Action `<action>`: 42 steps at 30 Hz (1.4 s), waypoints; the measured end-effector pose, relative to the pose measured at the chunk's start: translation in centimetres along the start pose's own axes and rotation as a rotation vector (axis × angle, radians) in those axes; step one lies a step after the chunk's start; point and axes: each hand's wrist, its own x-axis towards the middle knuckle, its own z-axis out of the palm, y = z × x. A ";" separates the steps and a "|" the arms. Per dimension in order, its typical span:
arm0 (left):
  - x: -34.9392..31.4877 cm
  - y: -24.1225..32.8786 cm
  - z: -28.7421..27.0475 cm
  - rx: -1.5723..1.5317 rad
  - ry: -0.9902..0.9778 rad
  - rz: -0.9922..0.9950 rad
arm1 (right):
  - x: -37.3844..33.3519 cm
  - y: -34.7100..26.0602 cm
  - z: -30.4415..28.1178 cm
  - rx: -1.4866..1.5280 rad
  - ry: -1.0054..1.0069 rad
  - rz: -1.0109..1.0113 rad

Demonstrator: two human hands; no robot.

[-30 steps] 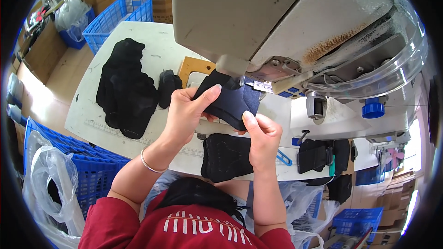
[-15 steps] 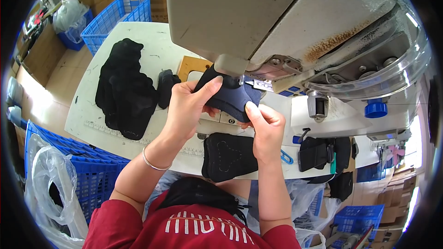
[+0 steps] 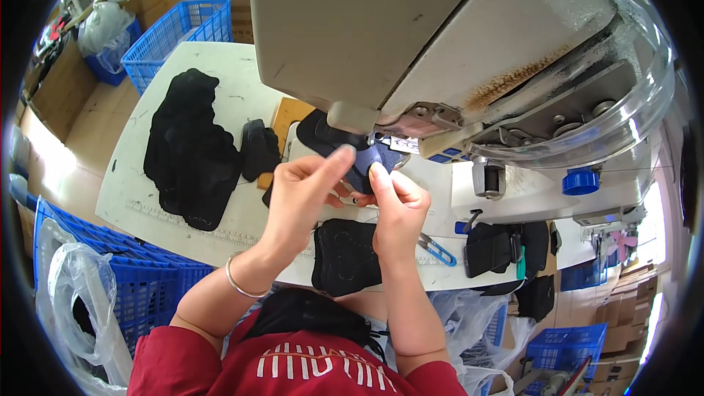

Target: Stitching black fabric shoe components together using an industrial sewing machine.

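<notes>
A dark blue and black fabric piece lies under the head of a sewing machine. My right hand pinches its near edge between thumb and bent fingers. My left hand is at the left side of the same piece, its slightly blurred thumb over the cloth and its fingertips partly hidden below it. A stack of black fabric pieces with a stitched outline lies on the white table just below my hands. The needle area is mostly hidden by the machine head.
A large black fabric pile and a small black bundle lie on the left. Blue-handled snips and black pieces are at the right. Blue crates and plastic bags stand beside the table.
Both hands and the fabric piece are closer together. The piece looks more folded and less spread out. My right hand has shifted left, and the whole view has moved slightly.
</notes>
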 end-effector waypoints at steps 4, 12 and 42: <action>0.5 0.4 0.3 0.138 -0.026 0.089 | -0.5 -0.5 1.1 0.029 0.039 -0.086; 1.7 1.5 -0.5 0.302 -0.112 0.093 | -0.9 -0.4 1.1 -0.121 0.029 -0.088; 4.6 2.5 -0.5 0.052 -0.219 0.007 | -13.3 4.3 -3.2 -0.423 -0.262 -0.200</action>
